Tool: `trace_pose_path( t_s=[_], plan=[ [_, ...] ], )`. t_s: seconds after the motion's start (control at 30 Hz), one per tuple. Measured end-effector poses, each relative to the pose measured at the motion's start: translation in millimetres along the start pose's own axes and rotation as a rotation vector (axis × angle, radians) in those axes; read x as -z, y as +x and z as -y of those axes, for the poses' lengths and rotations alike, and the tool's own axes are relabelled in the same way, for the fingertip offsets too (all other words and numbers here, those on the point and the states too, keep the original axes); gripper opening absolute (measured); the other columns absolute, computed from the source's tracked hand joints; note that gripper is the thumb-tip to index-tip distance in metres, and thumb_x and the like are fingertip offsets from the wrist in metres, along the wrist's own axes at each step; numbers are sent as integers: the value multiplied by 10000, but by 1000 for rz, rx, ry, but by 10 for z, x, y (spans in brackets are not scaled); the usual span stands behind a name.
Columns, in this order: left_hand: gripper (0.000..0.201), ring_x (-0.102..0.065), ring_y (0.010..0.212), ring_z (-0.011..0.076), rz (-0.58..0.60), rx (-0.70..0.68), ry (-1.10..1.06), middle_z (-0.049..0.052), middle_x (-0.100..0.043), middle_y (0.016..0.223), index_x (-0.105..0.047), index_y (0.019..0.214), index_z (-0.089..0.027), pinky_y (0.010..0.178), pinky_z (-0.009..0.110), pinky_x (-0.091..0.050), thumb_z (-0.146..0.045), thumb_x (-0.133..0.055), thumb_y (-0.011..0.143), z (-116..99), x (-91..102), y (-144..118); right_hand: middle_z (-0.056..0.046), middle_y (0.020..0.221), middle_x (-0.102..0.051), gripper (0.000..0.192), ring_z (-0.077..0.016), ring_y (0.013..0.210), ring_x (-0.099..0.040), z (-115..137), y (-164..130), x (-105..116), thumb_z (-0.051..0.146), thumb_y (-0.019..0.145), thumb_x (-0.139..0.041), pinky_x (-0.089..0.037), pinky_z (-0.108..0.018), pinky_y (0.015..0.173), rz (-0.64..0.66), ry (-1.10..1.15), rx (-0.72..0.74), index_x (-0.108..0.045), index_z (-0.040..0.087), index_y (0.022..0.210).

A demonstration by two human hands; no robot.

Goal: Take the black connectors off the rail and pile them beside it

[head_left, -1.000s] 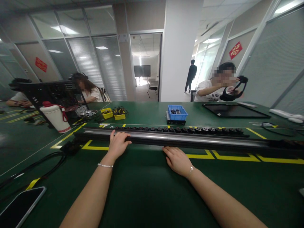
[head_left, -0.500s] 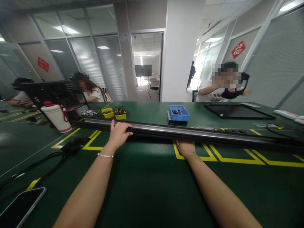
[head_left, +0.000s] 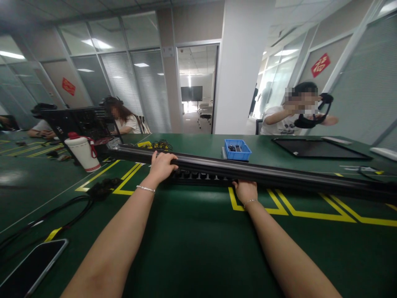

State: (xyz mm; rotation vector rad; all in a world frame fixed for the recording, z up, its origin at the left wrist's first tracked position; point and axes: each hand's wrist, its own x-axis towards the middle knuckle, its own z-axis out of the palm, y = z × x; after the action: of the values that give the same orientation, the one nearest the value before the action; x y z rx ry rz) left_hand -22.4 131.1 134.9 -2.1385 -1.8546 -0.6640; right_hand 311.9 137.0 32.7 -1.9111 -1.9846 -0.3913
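A long, glossy black bar stretches across the table in front of me, its left end higher in view than its right. My left hand is closed over its upper edge, thumb on the near side. Lower and to the right, my right hand grips the bar from beneath; its fingertips are hidden behind it. Between the hands, a dark strip with a row of small rounded parts shows under the bar. Whether that strip belongs to the bar, I cannot tell.
Left of the bar stand a white tumbler and an open black computer case. Cables and a phone lie at the left front. Behind are a blue basket and a flat black panel. Other people sit beyond.
The view has shifted slightly. The bar's left part has lifted and tilted with my left hand, uncovering the row of small parts below it. Both hands keep their hold.
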Motion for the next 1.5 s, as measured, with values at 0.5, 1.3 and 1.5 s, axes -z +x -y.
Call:
trace_pose_path(
  t_s=[0.5,1.3,1.5],
  plan=[
    [216,-512,1026,231,0,18,34,-10,-665,992,-620,936,-303,1030,456,-180,-353,-603,726,-27,-28,124,-103,1020,-545,222,-217,935,-507,48,-244,177,337,852,-477,-348,-326,792,21,61,51,-590,198,983],
    [284,-561,1010,239,326,66,145,31,-656,1066,-632,977,-283,831,328,-383,-356,-596,705,-117,-96,276,-52,944,-490,75,-174,852,-464,291,-1006,706,215,825,-525,-282,-302,724,72,90,186,-557,218,893],
    [265,-601,933,227,511,51,144,28,-672,1017,-671,903,-291,694,267,-430,-316,-655,640,-109,-245,282,-62,1030,-493,265,-168,905,-451,226,-1006,701,35,756,-461,-277,-284,758,78,132,210,-555,211,932]
  ],
)
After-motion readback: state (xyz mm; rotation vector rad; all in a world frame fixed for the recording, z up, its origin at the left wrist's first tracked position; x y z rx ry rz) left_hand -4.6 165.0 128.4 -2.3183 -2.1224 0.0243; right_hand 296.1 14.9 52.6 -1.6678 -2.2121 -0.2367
